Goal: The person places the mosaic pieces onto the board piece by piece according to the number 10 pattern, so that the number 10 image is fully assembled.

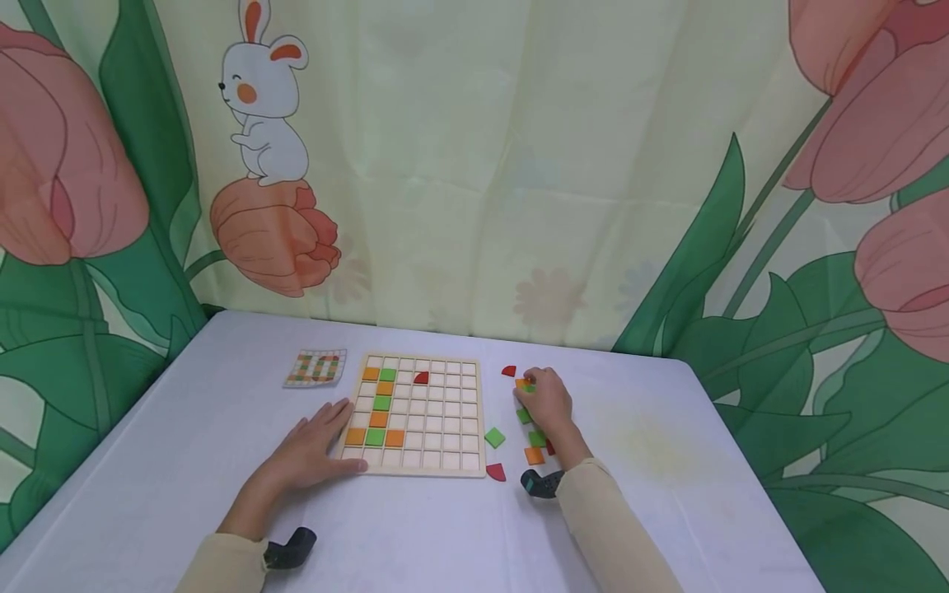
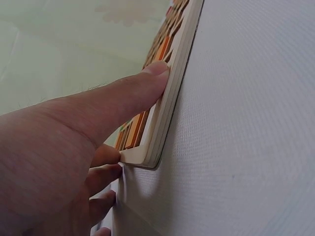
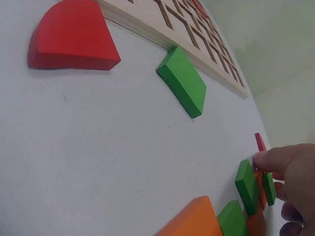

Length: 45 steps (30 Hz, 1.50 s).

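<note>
A wooden grid board point(image 1: 481, 420) lies flat on the white table, with orange and green square tiles forming a figure 1 on its left side. One red quarter-circle tile point(image 1: 421, 378) sits in its upper middle. My left hand point(image 1: 315, 449) rests at the board's lower left corner, thumb point(image 2: 156, 69) on the front rim and the other fingers along the left edge. Right of the board, my right hand point(image 1: 549, 403) reaches down into loose tiles, thumb and fingers bent together around a small red tile point(image 1: 529, 380), mostly hidden. Green and orange tiles lie right under its fingertips.
A patterned card point(image 1: 316, 368) lies left of the board. Between board and right hand are a green tile point(image 1: 494, 437) and a red quarter-circle point(image 1: 496, 472); another red one point(image 1: 508, 371) lies farther back. An orange tile point(image 1: 535, 455) is near the right wrist. A printed curtain hangs behind.
</note>
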Available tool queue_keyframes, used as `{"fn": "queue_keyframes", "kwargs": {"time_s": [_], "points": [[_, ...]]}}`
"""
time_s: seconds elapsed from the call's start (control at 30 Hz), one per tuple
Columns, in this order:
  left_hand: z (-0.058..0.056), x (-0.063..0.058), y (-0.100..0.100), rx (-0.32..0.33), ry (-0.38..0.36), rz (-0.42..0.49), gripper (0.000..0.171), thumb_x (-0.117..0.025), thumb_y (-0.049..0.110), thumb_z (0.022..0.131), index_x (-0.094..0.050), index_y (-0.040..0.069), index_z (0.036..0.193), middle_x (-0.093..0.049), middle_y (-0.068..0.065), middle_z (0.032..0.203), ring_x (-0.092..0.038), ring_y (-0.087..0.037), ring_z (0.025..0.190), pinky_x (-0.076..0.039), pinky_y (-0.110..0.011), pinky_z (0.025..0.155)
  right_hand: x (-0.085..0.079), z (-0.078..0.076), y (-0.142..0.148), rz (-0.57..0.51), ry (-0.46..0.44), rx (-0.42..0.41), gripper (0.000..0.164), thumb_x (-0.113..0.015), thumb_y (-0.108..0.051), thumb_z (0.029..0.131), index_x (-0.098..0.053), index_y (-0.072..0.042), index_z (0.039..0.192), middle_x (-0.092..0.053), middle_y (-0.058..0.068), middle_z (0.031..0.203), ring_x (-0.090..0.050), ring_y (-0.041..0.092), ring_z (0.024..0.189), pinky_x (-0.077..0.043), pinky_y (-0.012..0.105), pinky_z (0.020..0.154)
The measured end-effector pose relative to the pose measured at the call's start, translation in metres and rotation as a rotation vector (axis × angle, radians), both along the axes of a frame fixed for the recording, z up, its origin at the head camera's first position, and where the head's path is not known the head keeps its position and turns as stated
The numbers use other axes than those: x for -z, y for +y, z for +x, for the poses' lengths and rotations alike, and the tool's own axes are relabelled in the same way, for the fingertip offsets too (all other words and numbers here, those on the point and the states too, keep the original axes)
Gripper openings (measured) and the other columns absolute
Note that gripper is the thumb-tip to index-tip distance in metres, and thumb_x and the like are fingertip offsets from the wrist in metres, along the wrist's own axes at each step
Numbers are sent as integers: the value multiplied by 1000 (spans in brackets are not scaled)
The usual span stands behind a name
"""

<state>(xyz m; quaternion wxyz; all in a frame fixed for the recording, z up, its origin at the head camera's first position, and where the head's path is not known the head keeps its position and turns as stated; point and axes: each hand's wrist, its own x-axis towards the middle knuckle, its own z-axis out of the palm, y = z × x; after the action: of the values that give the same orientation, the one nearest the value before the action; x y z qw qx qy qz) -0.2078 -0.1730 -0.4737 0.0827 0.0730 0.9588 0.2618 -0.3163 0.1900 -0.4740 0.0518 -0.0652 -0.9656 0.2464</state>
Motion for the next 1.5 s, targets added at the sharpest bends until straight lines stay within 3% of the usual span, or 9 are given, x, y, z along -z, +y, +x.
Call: {"fn": "queue_keyframes", "kwargs": {"time_s": [0.2,0.5,0.77,1.0,1.27,1.5], "points": [[-1,0,0,-4,-4,-5,108,-74,60,73,-26,6,153,-21,-18,160,-13,-42,148,-9,-63,119,2,-1,-2,-35,28,-22,35,-71,-21,87,-66,-9,119,-63,9,114,-56,22,96,-56,34,85],[0,2,1,-6,-3,-2,108,-74,59,73,-26,6,153,-22,-19,160,-14,-43,148,-10,-64,118,0,3,-13,-92,44,-54,30,-70,-17,86,-67,-8,114,-63,9,114,-56,23,100,-54,39,89],[0,5,4,-13,-14,-11,111,-74,62,71,-25,5,153,-20,-18,160,-12,-42,148,-11,-63,119,-2,5,-32,-135,65,-140,20,-72,-17,85,-70,-12,105,-65,4,108,-59,21,103,-52,40,93],[0,0,3,-22,-19,-19,110,-75,61,71,-26,6,153,-20,-18,160,-12,-42,148,-11,-63,119,-3,1,-54,-210,42,-263,13,-71,-20,87,-69,-16,100,-64,1,115,-56,22,118,-48,41,104],[0,1,3,-23,-11,-22,109,-74,61,72,-26,6,153,-20,-18,161,-12,-42,149,-10,-63,119,-1,-3,-76,-239,11,-325,12,-71,-19,87,-70,-16,98,-64,4,122,-54,24,124,-46,44,106],[1,0,4,-27,-8,-26,109,-75,60,71,-26,6,153,-21,-18,160,-13,-42,149,-11,-63,119,-2,-6,-87,-223,23,-376,11,-71,-17,87,-73,-13,97,-67,4,116,-56,25,122,-46,44,106]]}}
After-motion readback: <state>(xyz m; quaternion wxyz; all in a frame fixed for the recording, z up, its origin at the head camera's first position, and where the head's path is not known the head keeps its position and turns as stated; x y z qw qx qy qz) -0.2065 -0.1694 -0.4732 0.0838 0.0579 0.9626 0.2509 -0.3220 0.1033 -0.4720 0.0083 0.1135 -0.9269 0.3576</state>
